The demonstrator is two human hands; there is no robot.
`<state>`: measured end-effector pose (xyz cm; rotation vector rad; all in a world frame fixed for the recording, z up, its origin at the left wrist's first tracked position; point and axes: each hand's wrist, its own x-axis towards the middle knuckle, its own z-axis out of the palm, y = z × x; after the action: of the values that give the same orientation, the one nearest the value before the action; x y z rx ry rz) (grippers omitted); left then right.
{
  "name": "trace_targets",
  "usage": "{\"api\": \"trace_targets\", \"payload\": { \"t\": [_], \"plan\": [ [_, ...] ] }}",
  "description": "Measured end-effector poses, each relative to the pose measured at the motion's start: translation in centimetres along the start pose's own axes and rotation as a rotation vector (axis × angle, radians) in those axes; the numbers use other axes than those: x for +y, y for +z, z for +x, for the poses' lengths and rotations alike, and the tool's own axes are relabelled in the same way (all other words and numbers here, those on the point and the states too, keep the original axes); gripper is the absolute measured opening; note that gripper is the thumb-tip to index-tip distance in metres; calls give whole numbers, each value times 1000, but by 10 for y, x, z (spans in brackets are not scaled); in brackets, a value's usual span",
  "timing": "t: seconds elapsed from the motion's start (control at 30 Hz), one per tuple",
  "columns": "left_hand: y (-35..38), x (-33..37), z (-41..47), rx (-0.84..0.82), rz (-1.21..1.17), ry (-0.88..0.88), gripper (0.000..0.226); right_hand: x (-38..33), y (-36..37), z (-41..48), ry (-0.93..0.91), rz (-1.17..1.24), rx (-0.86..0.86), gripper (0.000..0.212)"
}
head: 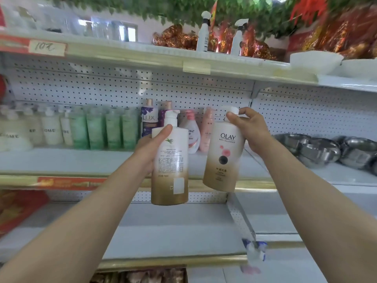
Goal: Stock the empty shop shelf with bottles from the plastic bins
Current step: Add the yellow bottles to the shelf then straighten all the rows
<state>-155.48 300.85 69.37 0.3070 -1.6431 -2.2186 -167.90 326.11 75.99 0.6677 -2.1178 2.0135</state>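
Note:
My left hand (150,149) grips a white-and-gold pump bottle (170,166) by its side, back label toward me. My right hand (252,129) holds a second white-and-gold Olay bottle (223,154) near its neck, tilted, front label facing me. Both bottles hang in the air in front of the middle shelf (81,160). On that shelf stand white bottles (50,129), green bottles (104,129), a purple Lux bottle (149,117) and pink bottles (192,133) at the back.
Steel bowls (318,150) fill the shelf section to the right. White spray bottles (204,33) and white dishes (315,60) sit on the top shelf. A lower white shelf (173,227) lies below my arms. Red packets (18,209) lie at the lower left.

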Motion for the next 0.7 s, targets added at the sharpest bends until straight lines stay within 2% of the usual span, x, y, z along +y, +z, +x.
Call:
{"api": "trace_targets", "payload": {
  "t": [0.2,0.37,0.57,0.7],
  "plan": [
    [61,-4,61,35,-52,32,78,32,-36,82,0,-4,-42,26],
    [102,-20,105,91,-106,55,71,64,-57,139,-30,-8,-165,18],
    [136,-43,135,129,-121,66,66,107,-74,181,-27,22,-284,15],
    [149,-52,149,137,-88,67,56,129,-83,195,-34,26,-305,19]
  ]
}}
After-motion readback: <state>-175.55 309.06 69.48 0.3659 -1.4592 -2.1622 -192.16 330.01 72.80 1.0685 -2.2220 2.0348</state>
